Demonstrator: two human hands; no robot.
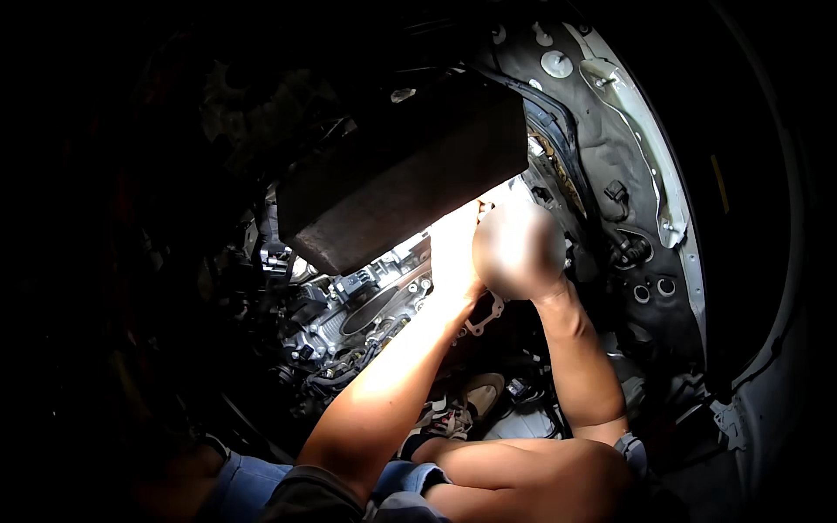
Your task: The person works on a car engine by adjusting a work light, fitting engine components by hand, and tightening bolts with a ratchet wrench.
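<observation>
Both my arms reach up into a car's engine bay. My left hand [458, 248] is in bright glare beside the engine [353, 318], and its fingers are washed out or hidden. Close on its right is my right hand [521, 253], covered by a blurred patch, so its fingers do not show. I cannot tell whether either hand holds anything. Just above and left of the hands hangs a dark box-like panel [405, 179], tilted up to the right. Below the wrists a pale metal flange or gasket [486, 318] with a hole shows in part.
To the right runs the bay's grey inner side wall [610, 131], with a light metal rail [652, 161] along it. Black hoses [558, 118] curve behind the hands. A black connector [629, 251] sits on that wall. Below are a shoe [481, 394] and bare legs. Deep shadow covers the left.
</observation>
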